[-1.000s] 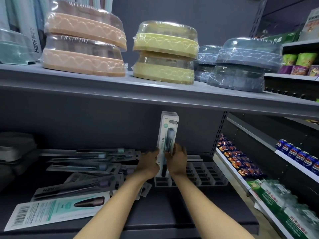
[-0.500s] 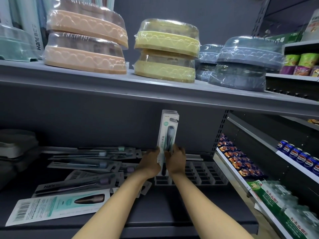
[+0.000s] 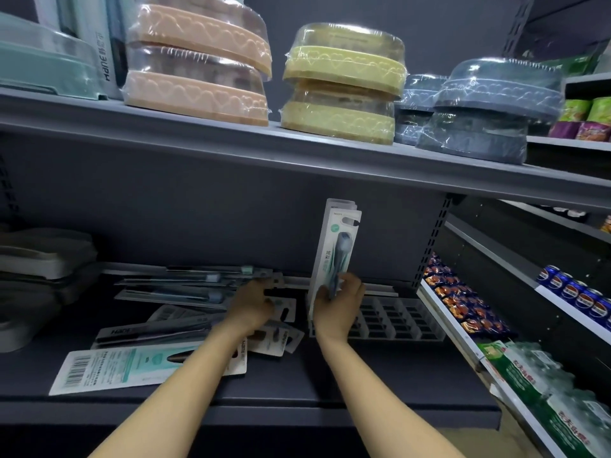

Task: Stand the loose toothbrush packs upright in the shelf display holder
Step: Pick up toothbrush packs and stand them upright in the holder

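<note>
Two or three toothbrush packs (image 3: 337, 239) stand upright at the left end of the clear slotted display holder (image 3: 396, 320) on the lower shelf. My right hand (image 3: 337, 300) grips their lower part. My left hand (image 3: 253, 307) rests over the pile of loose toothbrush packs (image 3: 185, 292) lying flat to the left of the holder; its fingers curl on a pack there, but I cannot tell if it grips one. A pack with a barcode (image 3: 112, 370) lies face down near the shelf's front edge.
The upper shelf (image 3: 231, 143) just above carries wrapped stacks of pink, yellow and grey plastic basins. Grey trays (image 3: 39, 259) sit at the far left of the lower shelf. To the right, another rack holds snacks, blue cans (image 3: 575, 292) and green packs.
My left hand has let go of the upright packs and moved left and down onto the loose pile. My right hand stays on the upright packs.
</note>
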### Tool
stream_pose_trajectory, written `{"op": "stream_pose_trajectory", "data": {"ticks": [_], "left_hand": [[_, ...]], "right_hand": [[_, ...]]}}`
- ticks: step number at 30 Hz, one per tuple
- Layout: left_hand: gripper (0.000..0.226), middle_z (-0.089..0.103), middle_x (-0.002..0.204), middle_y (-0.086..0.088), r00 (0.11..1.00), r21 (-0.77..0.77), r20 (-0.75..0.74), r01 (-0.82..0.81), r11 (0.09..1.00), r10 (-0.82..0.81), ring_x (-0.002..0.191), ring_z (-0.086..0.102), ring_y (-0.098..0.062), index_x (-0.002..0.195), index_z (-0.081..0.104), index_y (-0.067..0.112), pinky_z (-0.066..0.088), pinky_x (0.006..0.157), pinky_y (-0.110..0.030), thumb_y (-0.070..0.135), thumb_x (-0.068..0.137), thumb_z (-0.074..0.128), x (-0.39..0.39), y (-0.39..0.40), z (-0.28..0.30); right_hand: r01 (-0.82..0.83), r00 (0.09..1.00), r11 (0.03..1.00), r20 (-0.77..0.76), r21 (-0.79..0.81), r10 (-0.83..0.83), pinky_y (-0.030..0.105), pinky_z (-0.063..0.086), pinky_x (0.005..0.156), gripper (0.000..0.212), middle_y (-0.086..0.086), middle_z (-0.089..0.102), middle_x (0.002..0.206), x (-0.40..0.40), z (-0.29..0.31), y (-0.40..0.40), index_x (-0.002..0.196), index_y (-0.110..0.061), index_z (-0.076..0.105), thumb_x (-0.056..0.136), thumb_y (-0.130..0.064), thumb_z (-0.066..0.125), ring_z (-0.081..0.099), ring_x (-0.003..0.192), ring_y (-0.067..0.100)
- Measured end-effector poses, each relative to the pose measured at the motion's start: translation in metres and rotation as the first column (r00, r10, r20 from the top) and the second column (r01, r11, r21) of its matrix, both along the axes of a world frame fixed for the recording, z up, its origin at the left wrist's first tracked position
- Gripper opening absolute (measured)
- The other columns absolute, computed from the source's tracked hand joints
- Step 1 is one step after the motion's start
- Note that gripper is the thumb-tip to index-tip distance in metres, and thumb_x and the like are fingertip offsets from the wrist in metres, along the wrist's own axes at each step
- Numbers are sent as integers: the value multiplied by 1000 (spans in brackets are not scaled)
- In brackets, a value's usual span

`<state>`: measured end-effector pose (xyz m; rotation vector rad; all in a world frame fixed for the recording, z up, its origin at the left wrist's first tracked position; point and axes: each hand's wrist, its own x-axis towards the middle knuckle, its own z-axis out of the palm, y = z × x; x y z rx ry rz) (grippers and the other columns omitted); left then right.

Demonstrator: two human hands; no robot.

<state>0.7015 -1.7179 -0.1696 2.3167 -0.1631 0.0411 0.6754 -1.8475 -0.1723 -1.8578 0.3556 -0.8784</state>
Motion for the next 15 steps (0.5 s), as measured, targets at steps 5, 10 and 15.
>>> {"op": "stream_pose_trajectory", "data": {"ticks": [5, 10, 15], "left_hand": [[44, 59, 127, -13, 990, 159, 1, -139, 977, 141, 108, 61, -28, 130, 52, 15, 51, 83, -31, 5, 87, 51, 5, 54, -7], [65, 48, 137, -5, 988, 243, -103, -88, 966, 115, 119, 53, -28, 130, 49, 27, 47, 98, -37, 28, 71, 75, 10, 91, -18], [63, 35, 146, -5, 983, 418, -128, -66, 906, 131, 127, 45, -31, 138, 38, 29, 40, 104, -38, 35, 80, 62, 23, 104, -29]], "right_hand": [[-82, 996, 995, 15, -63, 83, 10, 28, 71, 17, 11, 49, 100, -4, -2, 14, 97, 1, 53, 83, 9, 49, 46, 90, 19], [-391, 891, 873, -358, -293, 279, 23, 39, 82, 25, 10, 56, 109, 5, -8, 42, 111, -5, 57, 89, -3, 45, 54, 108, 25], [-579, 702, 782, -628, -229, 336, 29, 43, 75, 20, 5, 58, 92, 17, -3, 76, 94, -14, 51, 90, -1, 36, 53, 91, 21]]}}
